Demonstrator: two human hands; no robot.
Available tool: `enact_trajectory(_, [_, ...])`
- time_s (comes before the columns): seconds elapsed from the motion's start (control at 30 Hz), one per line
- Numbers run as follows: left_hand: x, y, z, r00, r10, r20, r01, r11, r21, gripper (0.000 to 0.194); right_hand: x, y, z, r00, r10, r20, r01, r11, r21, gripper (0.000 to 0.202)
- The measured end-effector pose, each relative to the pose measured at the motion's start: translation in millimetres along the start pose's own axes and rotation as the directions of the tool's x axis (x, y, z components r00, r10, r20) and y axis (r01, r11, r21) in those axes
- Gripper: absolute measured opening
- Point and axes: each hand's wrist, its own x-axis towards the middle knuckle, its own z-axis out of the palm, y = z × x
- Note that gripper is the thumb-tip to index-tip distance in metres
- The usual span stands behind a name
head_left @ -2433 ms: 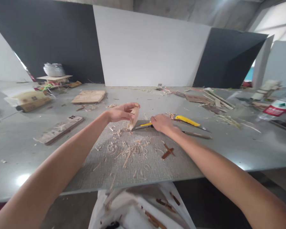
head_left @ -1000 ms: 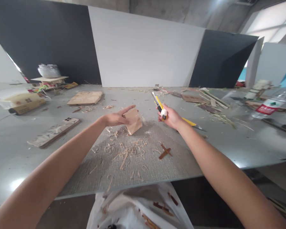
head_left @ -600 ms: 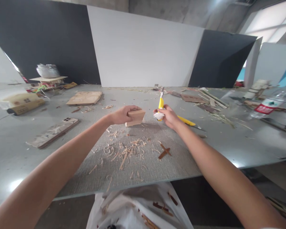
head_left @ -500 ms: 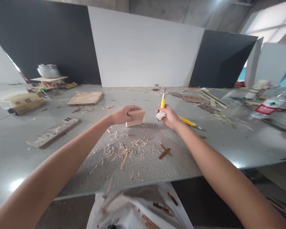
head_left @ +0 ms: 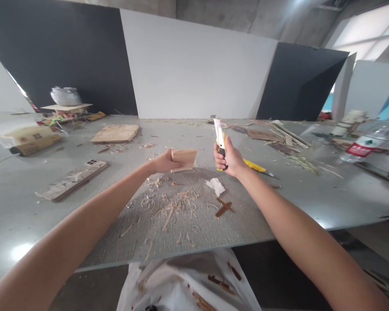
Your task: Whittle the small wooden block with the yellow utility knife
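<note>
My left hand point(head_left: 164, 162) grips the left end of a small light wooden block point(head_left: 188, 158), thumb across its near face. To the right, my right hand point(head_left: 228, 157) is wrapped round a yellow and black utility knife point(head_left: 221, 142), its wide blade pointing up. A crumpled white tissue point(head_left: 215, 186) lies on the grey textured mat point(head_left: 240, 224) below my right hand. Near it is a brown cross-shaped piece point(head_left: 224, 207). Curled wood shavings point(head_left: 181, 201) are scattered over the mat.
Behind my right wrist lies a second yellow knife point(head_left: 256, 165). A phone point(head_left: 73, 180) and a flat wooden board point(head_left: 115, 133) are on the left. Wood strips point(head_left: 290, 134) and a bottle with a red label point(head_left: 363, 146) stand or lie on the right. White cloth point(head_left: 181, 276) hangs below the table edge.
The white tissue has left my right hand and lies on the mat. The knife has turned, showing its blade's broad side. My left hand's grip on the block has shifted, fingers no longer over its top.
</note>
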Motion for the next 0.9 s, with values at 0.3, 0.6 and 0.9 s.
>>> enact_trajectory(0.3, [0.0,2.4,1.0,1.000,-0.014,-0.014,0.014,1.000,0.018,0.042,-10.1,1.4,13.5,0.979,0.063,0.191,-0.056,0.998,-0.041,0.061])
enact_trajectory(0.6, [2.0,0.7,-0.7,0.996,0.069,-0.060,-0.066,0.996,0.055,0.041,-14.9,-4.3,17.5,0.966,0.138,0.217,-0.100,0.979,-0.176,0.058])
enact_trajectory(0.9, [1.3,0.6,-7.3,0.975,0.052,-0.214,0.016,0.953,0.303,0.027,-15.6,21.3,22.9,0.969,-0.205,0.137,0.218,0.451,-0.866,0.052])
